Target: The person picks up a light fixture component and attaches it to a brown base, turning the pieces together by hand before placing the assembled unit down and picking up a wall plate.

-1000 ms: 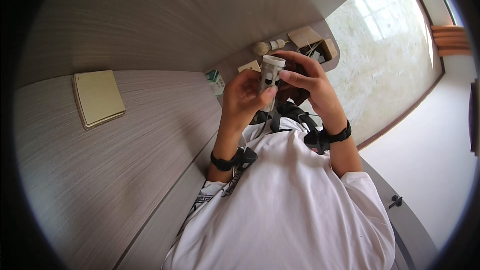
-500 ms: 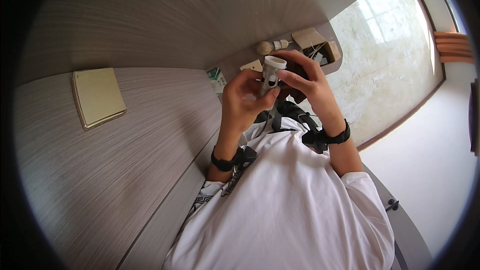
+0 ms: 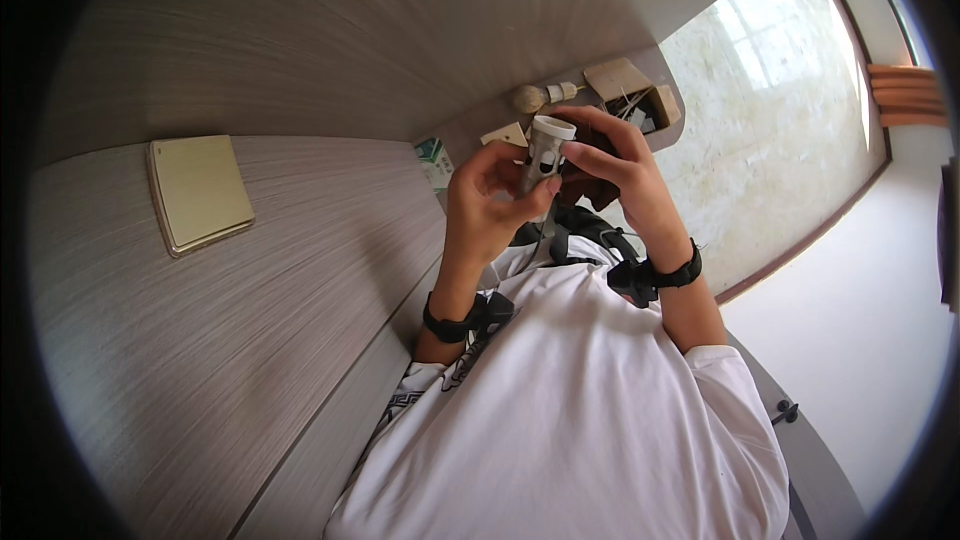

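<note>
Between both hands, in front of my shirt, is a short grey tube [image 3: 543,152] with a white rimmed top end and dark and light oval spots on its side. It stands nearly upright, tilted a little to the right. My left hand [image 3: 492,192] closes round its lower part, thumb pressed on the near side. From the right, my right hand [image 3: 615,155] grips the upper part, with a finger just under the white rim. The far fingers of the right hand are partly hidden behind the tube. Each wrist wears a black strap with a small black box.
A light-bulb-shaped thing [image 3: 530,97] with a pale base and an open cardboard box [image 3: 661,100] holding small parts lie beyond my hands. A green and white packet [image 3: 434,162] sits left of them. Farther left, a pale yellow pad [image 3: 205,193] lies on the wood-grain surface [image 3: 300,240].
Both hands keep hold of the tube. It has shifted very slightly, its white rim tilting a little and moving a bit down and to the right.
</note>
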`<act>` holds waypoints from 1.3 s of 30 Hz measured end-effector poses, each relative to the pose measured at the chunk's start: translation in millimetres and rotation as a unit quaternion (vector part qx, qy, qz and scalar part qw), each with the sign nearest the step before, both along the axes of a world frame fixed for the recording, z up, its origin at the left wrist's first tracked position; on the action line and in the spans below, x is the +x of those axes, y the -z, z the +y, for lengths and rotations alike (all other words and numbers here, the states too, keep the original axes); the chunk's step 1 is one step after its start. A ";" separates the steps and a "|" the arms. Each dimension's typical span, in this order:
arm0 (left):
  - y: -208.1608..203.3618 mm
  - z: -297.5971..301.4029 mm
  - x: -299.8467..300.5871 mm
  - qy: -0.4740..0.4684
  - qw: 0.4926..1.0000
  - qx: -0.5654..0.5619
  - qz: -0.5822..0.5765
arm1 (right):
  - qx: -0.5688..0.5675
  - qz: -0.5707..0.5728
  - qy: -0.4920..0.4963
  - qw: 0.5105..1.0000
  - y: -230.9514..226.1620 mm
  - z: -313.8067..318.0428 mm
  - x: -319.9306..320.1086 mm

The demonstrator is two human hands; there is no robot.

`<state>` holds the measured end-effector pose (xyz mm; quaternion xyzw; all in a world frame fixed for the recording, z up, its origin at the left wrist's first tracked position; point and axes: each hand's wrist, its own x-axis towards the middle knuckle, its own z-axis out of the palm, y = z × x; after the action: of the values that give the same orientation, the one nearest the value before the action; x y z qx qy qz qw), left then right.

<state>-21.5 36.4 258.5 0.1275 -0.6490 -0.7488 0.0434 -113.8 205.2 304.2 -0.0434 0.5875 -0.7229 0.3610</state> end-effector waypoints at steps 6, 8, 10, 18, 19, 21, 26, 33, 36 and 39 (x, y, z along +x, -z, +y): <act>3.1 -0.5 0.8 -0.001 1.000 0.000 -0.006 | -0.015 -0.003 -0.006 1.000 2.2 1.8 -0.3; 2.4 -0.3 0.6 0.001 1.000 -0.006 -0.005 | 0.022 0.038 -0.008 0.999 1.4 0.0 1.1; 3.2 0.0 0.9 0.001 1.000 -0.010 -0.005 | 0.028 0.052 -0.009 0.998 2.6 -0.2 1.4; 3.8 -0.1 1.4 0.000 1.000 0.006 -0.010 | 0.008 0.039 -0.012 0.999 7.2 1.2 0.4; 4.0 -0.3 1.4 0.001 1.000 0.002 -0.012 | 0.009 0.043 -0.011 0.999 7.0 1.0 0.7; 4.2 -0.7 1.5 0.001 1.000 0.000 -0.011 | 0.012 0.051 -0.011 0.999 6.9 0.4 1.2; 0.0 0.0 1.2 0.001 1.000 0.005 -0.019 | 0.001 0.039 -0.017 0.999 5.7 3.1 -1.0; 1.1 1.8 0.9 -0.012 0.999 -0.045 -0.017 | 0.050 0.089 -0.006 0.995 12.3 -0.6 2.0; -0.2 1.5 1.2 -0.006 0.999 -0.033 -0.031 | 0.008 0.084 -0.006 0.996 16.4 2.1 1.9; 1.7 3.5 1.7 -0.012 0.998 -0.059 -0.031 | 0.020 0.090 -0.023 0.996 14.0 6.2 -1.2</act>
<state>-19.8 39.9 256.8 0.1556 -0.6915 -0.7044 0.0391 -115.1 211.4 290.1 -0.1140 0.6310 -0.6957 0.3238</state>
